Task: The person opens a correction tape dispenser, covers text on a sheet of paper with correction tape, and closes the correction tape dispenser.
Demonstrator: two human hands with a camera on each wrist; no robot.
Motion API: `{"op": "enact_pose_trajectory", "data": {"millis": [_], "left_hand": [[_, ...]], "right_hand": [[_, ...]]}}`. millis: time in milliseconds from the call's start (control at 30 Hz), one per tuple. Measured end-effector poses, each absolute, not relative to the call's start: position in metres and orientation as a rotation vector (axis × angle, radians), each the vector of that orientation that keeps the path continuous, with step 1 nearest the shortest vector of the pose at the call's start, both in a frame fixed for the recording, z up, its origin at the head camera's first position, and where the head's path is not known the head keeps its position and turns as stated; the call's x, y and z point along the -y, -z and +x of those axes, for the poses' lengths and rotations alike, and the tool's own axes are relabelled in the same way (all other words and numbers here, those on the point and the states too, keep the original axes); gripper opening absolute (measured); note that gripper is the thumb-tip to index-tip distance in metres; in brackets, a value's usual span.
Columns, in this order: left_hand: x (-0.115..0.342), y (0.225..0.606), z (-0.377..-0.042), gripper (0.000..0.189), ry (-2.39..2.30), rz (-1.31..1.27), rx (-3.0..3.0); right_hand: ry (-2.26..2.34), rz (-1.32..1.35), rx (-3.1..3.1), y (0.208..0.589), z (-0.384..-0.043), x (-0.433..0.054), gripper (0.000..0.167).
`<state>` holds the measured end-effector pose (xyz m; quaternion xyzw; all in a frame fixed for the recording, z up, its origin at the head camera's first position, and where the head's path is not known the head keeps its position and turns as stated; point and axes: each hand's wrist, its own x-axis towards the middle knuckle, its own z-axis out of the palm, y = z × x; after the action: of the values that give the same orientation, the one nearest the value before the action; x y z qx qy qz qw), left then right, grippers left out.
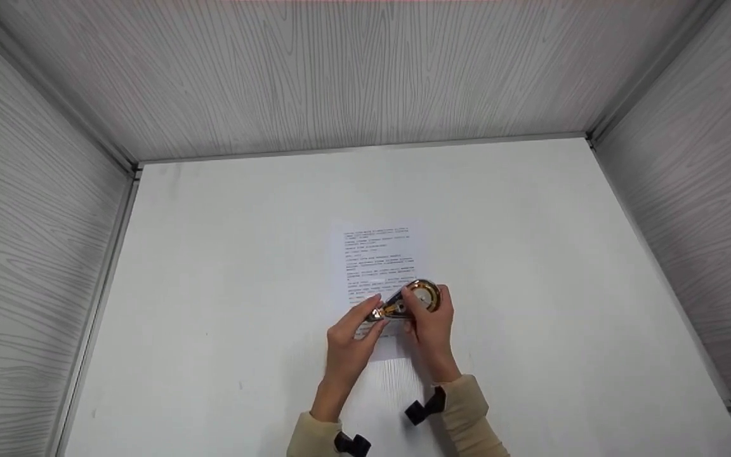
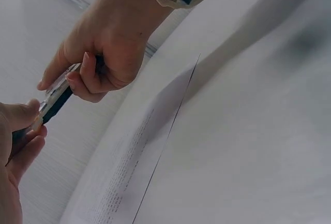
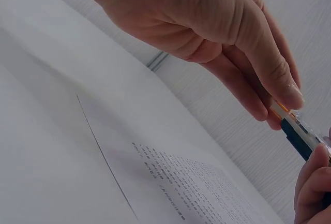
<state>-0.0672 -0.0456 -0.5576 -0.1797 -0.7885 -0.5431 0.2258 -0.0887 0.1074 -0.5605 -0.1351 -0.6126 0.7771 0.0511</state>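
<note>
A correction tape dispenser (image 1: 397, 307) with a clear case and a round spool is held between both hands, over a printed sheet of paper (image 1: 378, 257). My left hand (image 1: 348, 343) pinches its narrow end between thumb and fingers. The right hand (image 1: 432, 325) grips the wide spool end, thumb on top and fingers curled beneath. In the left wrist view, the dispenser's (image 2: 57, 97) thin edge shows, raised above the paper. The right wrist view has the left hand (image 3: 227, 38) at an orange-coloured part of the tip, while the right hand (image 3: 314, 188) is partly cut off.
The sheet lies flat on a white table (image 1: 213, 266). Wood-grain panels stand around it: a back wall (image 1: 340, 76), a left wall (image 1: 29, 222) and a right wall (image 1: 689, 158). Both wrists wear black camera mounts (image 1: 426, 406) over beige sleeves.
</note>
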Motion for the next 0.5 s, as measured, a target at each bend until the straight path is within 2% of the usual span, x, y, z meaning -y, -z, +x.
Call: {"op": "enact_pose_trajectory", "data": {"millis": [300, 500], "left_hand": [[0.0464, 0.5577, -0.0656, 0.047, 1.567, -0.535, 2.166], [0.0438, 0.5602, -0.0637, 0.049, 1.608, -0.567, 2.135]], "right_hand": [[-2.411, -0.431, 1.776, 0.5608, -0.0864, -0.1091, 0.042], [-2.465, -0.455, 1.765, 0.5578, -0.0827, -0.1068, 0.047]]}}
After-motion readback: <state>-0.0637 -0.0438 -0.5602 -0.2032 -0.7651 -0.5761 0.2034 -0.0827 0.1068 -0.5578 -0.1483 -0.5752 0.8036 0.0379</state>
